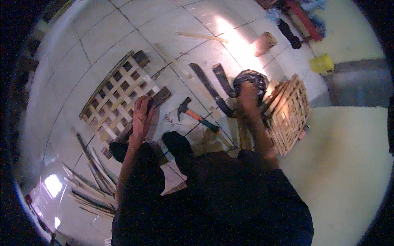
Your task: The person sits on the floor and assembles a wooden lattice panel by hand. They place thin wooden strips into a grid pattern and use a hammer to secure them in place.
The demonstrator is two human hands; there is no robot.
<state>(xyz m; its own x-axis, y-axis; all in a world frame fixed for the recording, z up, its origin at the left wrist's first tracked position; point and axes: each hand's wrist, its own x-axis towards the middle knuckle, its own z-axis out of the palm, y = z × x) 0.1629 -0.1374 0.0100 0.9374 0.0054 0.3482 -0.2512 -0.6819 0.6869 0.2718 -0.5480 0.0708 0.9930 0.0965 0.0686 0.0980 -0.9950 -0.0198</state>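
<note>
My left hand (142, 118) is closed over the dark wooden edge bar of a woven lattice panel (119, 92) of pale strips, which lies on the floor at the left. My right hand (248, 91) reaches down into a dark round bag or bowl (257, 78) on the right; its fingers are hidden there. Between my hands lies a claw hammer (198, 116) with an orange and dark green handle. Just left of my right hand are a long dark-sheathed blade tool (209, 87) and a shorter dark one (223, 80).
A second woven panel (290, 115) leans at the right, beside a pale surface (344, 164). Loose strips (92, 184) lie at lower left. A wood block (264, 43) stands at the back right, near a yellow container (322, 64). One thin strip (203, 37) lies farther back.
</note>
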